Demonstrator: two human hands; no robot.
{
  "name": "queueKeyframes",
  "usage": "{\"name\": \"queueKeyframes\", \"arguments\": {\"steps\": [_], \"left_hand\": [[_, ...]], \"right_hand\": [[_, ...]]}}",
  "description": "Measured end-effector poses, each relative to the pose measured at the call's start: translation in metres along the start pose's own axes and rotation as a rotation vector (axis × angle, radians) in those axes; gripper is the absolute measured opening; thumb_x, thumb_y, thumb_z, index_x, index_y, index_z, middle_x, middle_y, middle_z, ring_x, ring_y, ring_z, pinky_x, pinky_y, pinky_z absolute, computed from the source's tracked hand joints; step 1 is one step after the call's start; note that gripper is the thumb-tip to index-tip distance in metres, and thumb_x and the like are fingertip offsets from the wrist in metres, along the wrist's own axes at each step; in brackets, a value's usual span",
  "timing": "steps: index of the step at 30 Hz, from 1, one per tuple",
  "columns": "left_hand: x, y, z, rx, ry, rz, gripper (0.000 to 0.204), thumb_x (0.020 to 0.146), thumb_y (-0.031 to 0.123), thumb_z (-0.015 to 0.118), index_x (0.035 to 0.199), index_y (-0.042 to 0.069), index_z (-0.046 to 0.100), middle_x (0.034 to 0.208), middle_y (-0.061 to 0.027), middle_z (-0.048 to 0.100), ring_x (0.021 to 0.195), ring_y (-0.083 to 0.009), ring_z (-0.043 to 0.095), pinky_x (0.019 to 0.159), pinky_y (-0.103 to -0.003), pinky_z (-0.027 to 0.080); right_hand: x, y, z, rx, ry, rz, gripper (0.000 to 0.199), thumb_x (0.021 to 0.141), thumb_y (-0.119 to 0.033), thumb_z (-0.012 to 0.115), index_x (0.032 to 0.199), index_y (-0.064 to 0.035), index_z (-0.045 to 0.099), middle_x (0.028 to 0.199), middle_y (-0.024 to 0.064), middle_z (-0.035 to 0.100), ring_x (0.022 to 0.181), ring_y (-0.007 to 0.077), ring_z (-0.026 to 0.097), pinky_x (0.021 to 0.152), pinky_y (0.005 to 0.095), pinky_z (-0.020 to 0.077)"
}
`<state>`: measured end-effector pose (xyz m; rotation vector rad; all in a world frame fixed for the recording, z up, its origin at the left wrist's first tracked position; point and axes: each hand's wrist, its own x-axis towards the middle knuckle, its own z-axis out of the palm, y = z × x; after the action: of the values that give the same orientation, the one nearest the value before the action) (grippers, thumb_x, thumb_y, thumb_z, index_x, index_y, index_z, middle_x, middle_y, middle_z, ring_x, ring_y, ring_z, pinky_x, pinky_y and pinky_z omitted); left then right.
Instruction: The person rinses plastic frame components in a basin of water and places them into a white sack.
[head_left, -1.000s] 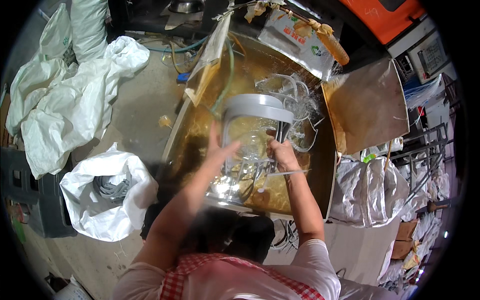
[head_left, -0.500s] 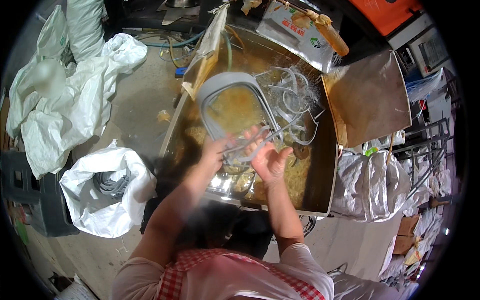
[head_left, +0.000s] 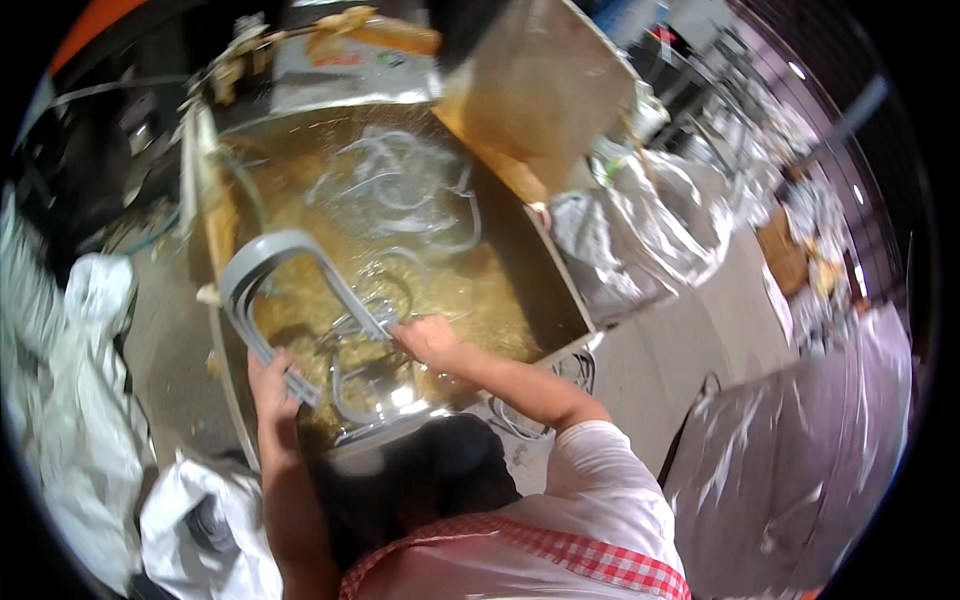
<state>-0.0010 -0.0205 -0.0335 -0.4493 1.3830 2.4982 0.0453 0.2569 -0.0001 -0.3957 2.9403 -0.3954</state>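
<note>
A bundle of grey flexible strips (head_left: 240, 290), bent into an upside-down U, is raised over a tank (head_left: 555, 285) of yellowish-brown water. My left hand (head_left: 271, 384) is closed around the bundle's left leg, close to its lower ends. At the right leg's end, my right hand (head_left: 427, 341) grips the strips with its fingers curled. Below and between my hands, more grey strips (head_left: 350, 405) lie in the water at the near side of the tank. Loose looped strips (head_left: 400, 195) lie among splashing water toward the far side.
A brown-stained board (head_left: 545, 90) leans at the tank's far right. White sacks (head_left: 640, 240) stand on the right, and a large greyish sheet (head_left: 800, 450) covers something nearer. An open white sack (head_left: 205, 530) with grey coils sits at lower left, below crumpled white sacks (head_left: 95, 400).
My view has swung to the right. My right hand, fingers spread before, is now closed on the strips. The closed loop of strips now hangs as an open U.
</note>
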Motion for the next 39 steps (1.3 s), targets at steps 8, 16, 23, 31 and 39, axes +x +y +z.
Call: {"name": "queueKeyframes", "arguments": {"steps": [8,16,23,31,39], "left_hand": [[-0.014,-0.013,0.032,-0.128,-0.036,-0.081,0.063,0.072,-0.008,0.047,0.128,0.012,0.03,0.079,-0.0065,0.047,0.056,-0.0159,0.047,0.047,-0.03,0.043],[-0.056,0.019,0.064,0.653,0.079,0.453,0.047,0.071,0.002,0.056,0.117,0.002,0.044,0.102,-0.0115,0.051,0.091,-0.0207,0.051,0.076,-0.033,0.042],[-0.107,0.048,0.053,0.408,-0.053,0.579,0.075,0.071,-0.005,0.057,0.137,0.0,0.021,0.135,-0.0187,0.037,0.125,-0.0238,0.036,0.103,-0.031,0.029],[-0.207,0.116,-0.097,0.687,0.572,0.62,0.064,0.073,0.013,0.063,0.128,-0.005,0.034,0.109,-0.019,0.055,0.1,-0.0217,0.056,0.085,-0.032,0.045],[-0.294,0.134,-0.249,0.728,1.014,0.662,0.043,0.07,0.004,0.059,0.112,-0.001,0.052,0.108,-0.0126,0.059,0.098,-0.0199,0.056,0.087,-0.031,0.042]], "right_hand": [[-0.116,0.088,-0.156,-0.33,1.016,0.051,0.007,0.074,0.001,0.056,0.077,-0.0046,0.058,0.072,0.0095,0.059,0.064,0.0234,0.058,0.056,0.0315,0.0458],[-0.174,0.245,-0.274,-0.587,1.013,0.501,0.072,0.08,-0.033,0.064,0.134,0.0009,0.029,0.135,0.0225,0.034,0.124,0.0318,0.036,0.102,0.0408,0.0282],[-0.012,-0.063,-0.059,1.045,0.148,0.008,0.063,0.082,-0.02,0.06,0.134,-0.0003,0.03,0.132,0.0139,0.039,0.117,0.0227,0.042,0.095,0.0328,0.0341],[0.046,-0.276,0.027,1.133,0.31,-0.137,0.033,0.079,-0.01,0.06,0.107,0.0029,0.051,0.088,0.0075,0.058,0.081,0.0197,0.057,0.069,0.0298,0.0464],[0.04,-0.407,0.06,1.225,-0.431,-0.783,0.071,0.069,-0.01,0.068,0.126,0.0036,0.028,0.113,0.0139,0.045,0.101,0.025,0.049,0.086,0.0357,0.0426]]}}
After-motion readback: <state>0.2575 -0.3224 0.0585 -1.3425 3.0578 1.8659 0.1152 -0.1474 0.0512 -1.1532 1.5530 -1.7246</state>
